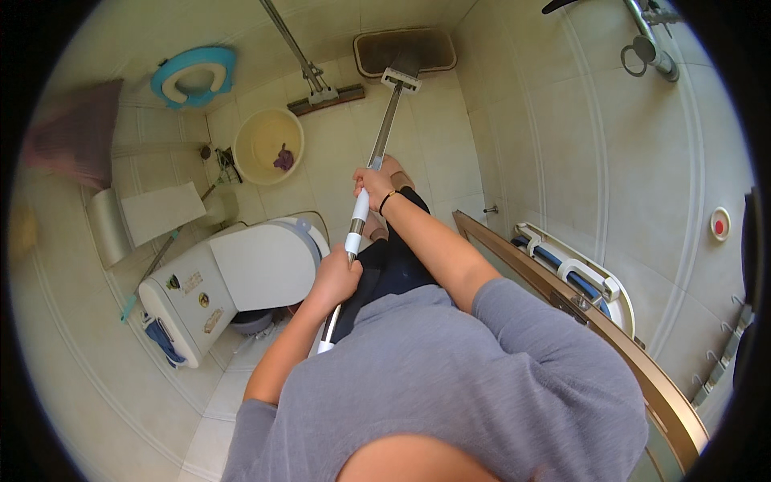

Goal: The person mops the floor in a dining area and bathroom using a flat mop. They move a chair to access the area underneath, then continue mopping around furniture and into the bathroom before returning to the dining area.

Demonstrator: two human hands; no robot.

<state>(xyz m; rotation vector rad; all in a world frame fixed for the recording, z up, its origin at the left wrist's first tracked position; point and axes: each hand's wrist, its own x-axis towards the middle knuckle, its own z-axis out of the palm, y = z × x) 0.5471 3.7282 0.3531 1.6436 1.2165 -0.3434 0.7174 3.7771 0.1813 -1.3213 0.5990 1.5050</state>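
My right hand (pixel 374 185) grips the white upper sleeve of a mop's metal pole (pixel 386 129); a dark band circles that wrist. Lower in the picture, my left hand (pixel 337 278) is closed around the same pole, whose white end section (pixel 326 346) lies against my grey shirt. At the pole's far end a white mop-head frame (pixel 400 81) sits at the near rim of a rectangular container (pixel 449 57) with a dark inside. Whatever part of the mop is inside it cannot be made out. My feet stand on the floor tiles beneath the pole.
A second flat mop (pixel 322 95) leans left of the container. Nearby stands a yellowish basin (pixel 241 147) with a purple cloth (pixel 284 158). A toilet (pixel 265 265) is at my left, a metal-framed door (pixel 518 259) at my right. A blue child's toilet seat (pixel 226 69) hangs on the wall.
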